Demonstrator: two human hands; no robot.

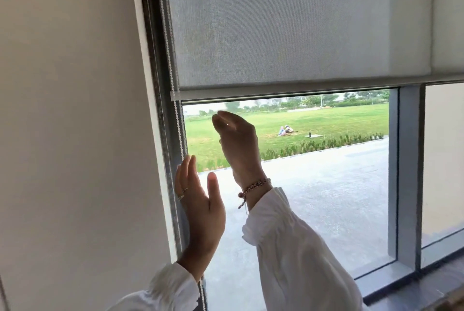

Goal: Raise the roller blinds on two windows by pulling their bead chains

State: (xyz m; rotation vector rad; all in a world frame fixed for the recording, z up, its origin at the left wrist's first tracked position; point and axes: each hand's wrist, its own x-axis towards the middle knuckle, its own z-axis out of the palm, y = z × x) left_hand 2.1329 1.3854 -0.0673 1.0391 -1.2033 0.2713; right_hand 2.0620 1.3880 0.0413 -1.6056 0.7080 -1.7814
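The roller blind [288,29], grey and woven, hangs a little under halfway down the window, its bottom bar [276,93] running level across the glass. Its white bead chain [178,122] drops along the left edge of the fabric, close against the dark window frame [164,134], and carries on down past the bar to the bottom of the view. The left hand [198,207] is raised just beside the chain with the palm open and fingers spread; the fingertips reach up near the beads, though whether they touch I cannot tell. Rings show on two of its fingers. The right hand [237,139] is higher and further right, in front of the pane, fingers curled loosely toward the thumb with nothing between them, well clear of the chain. A braided bracelet [253,186] circles that wrist above a white sleeve [301,255]. Through the glass lie a paved terrace and a green lawn [301,122]. A second blind [449,14] hangs to the right.
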